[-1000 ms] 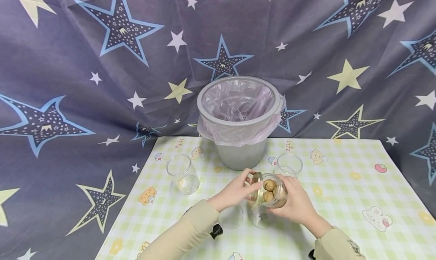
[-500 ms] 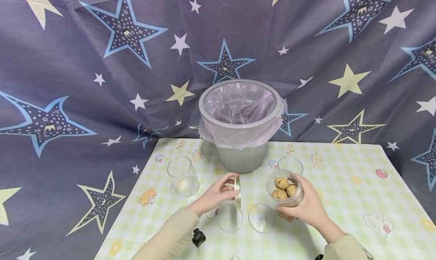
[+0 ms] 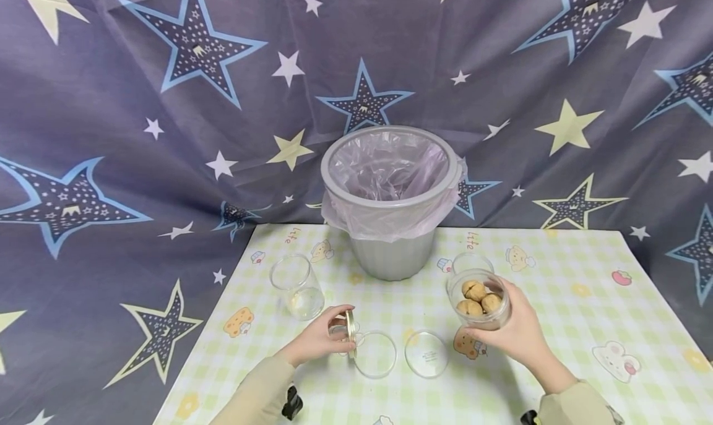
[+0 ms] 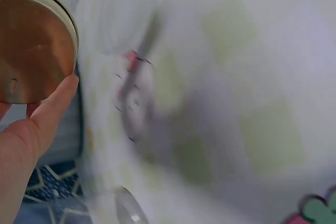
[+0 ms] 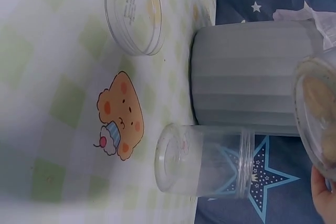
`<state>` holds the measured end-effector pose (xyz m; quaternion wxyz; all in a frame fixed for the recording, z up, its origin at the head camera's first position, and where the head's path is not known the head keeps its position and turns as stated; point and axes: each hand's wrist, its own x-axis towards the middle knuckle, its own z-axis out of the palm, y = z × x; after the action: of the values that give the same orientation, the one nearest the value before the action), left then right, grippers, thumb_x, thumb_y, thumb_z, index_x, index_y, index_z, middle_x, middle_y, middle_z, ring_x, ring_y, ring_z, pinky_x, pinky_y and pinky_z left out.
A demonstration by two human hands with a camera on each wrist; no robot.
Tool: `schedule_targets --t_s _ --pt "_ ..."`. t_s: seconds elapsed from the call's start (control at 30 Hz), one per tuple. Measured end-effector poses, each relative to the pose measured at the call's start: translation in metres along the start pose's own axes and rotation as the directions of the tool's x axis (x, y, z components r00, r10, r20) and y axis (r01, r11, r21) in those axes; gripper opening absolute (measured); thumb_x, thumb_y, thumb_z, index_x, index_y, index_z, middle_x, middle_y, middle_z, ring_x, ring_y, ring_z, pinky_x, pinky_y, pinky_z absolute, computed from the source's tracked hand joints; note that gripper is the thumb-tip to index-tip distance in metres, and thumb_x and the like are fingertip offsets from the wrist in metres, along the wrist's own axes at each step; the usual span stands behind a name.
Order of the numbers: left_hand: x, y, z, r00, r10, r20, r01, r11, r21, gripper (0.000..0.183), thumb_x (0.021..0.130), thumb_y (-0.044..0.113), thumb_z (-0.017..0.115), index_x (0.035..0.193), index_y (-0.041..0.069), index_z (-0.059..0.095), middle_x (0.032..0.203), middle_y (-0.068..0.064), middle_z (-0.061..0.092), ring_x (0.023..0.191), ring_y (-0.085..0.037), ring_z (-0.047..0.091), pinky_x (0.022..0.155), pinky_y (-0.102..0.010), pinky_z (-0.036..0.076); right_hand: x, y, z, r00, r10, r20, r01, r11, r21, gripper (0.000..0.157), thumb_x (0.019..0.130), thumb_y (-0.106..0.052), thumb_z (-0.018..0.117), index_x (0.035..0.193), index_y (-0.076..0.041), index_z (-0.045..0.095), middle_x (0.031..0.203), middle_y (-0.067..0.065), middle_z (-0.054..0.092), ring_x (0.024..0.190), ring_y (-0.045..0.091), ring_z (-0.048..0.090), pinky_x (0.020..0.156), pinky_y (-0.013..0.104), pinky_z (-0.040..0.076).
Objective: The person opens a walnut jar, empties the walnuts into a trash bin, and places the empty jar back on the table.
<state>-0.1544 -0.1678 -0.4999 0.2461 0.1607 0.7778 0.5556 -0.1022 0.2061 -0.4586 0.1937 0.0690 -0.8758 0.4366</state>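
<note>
My left hand [image 3: 316, 338] pinches a gold-rimmed round lid [image 3: 350, 333] by its edge, holding it on its side. In the left wrist view the lid's coppery face [image 4: 35, 51] shows, with the thumb along its rim. My right hand [image 3: 519, 326] grips a clear jar [image 3: 489, 321] around its side, its open mouth tilted toward me. Three walnuts [image 3: 473, 290] show inside. The right wrist view catches only the jar's base end [image 5: 315, 114] and a fingertip. The jar overlaps another clear jar [image 3: 472, 259] standing behind it.
A grey bin [image 3: 392, 258] with a pinkish plastic liner stands at the table's back. One more clear jar [image 3: 303, 289] stands at the left. Two clear round dishes [image 3: 426, 354] lie side by side between my hands on the checked tablecloth [image 3: 557, 332]. A star-patterned curtain [image 3: 167, 214] hangs behind.
The lid has come away from the jar's mouth. My left hand has carried it left and toward me, while my right hand has moved the walnut jar to the right.
</note>
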Motion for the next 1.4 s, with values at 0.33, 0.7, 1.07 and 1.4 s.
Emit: schedule_targets --t_s 0.33,0.7,1.07,1.4 --pt "-0.005 -0.016 -0.010 1.000 -0.004 0.000 0.004 1.000 0.027 0.078 0.078 0.005 0.075 0.141 -0.006 0.032 0.131 -0.029 0.042 0.115 -0.036 0.051 0.095 -0.034 0.050 -0.002 0.003 -0.001 0.999 -0.027 -0.023 0.028 0.999 0.027 0.100 0.045 -0.009 0.093 0.132 0.003 0.045 0.118 0.017 0.058 0.106 -0.014 0.039 0.092 0.000 0.024" --pt "-0.006 -0.029 -0.015 0.999 0.030 0.031 -0.031 0.999 0.023 0.082 0.075 0.002 0.077 0.140 -0.011 0.028 0.140 -0.033 0.032 0.130 -0.046 0.039 0.106 -0.033 0.039 -0.003 0.003 -0.002 0.999 -0.036 -0.024 0.037 0.999 0.030 0.101 0.045 -0.009 0.093 0.133 0.003 0.044 0.118 0.017 0.058 0.106 -0.012 0.041 0.092 0.002 0.026" --pt "-0.017 -0.028 -0.021 0.999 0.050 -0.020 -0.040 0.941 0.335 0.089 0.071 0.017 0.083 0.143 0.000 0.032 0.140 -0.023 0.042 0.121 -0.039 0.049 0.103 -0.054 0.038 -0.005 0.005 -0.002 0.999 -0.020 -0.034 0.021 1.000 0.021 0.100 0.045 -0.009 0.093 0.132 0.003 0.045 0.118 0.017 0.058 0.106 -0.014 0.038 0.090 0.003 0.027" --pt "-0.028 -0.025 -0.022 0.994 0.106 0.039 -0.111 0.847 0.519 0.097 0.069 0.017 0.083 0.147 0.007 0.026 0.137 -0.018 0.044 0.125 -0.034 0.046 0.102 -0.056 0.038 -0.005 0.004 0.001 0.999 -0.037 -0.034 0.038 0.999 0.025 0.100 0.044 -0.010 0.093 0.130 0.003 0.046 0.117 0.017 0.058 0.106 -0.010 0.040 0.092 0.004 0.027"
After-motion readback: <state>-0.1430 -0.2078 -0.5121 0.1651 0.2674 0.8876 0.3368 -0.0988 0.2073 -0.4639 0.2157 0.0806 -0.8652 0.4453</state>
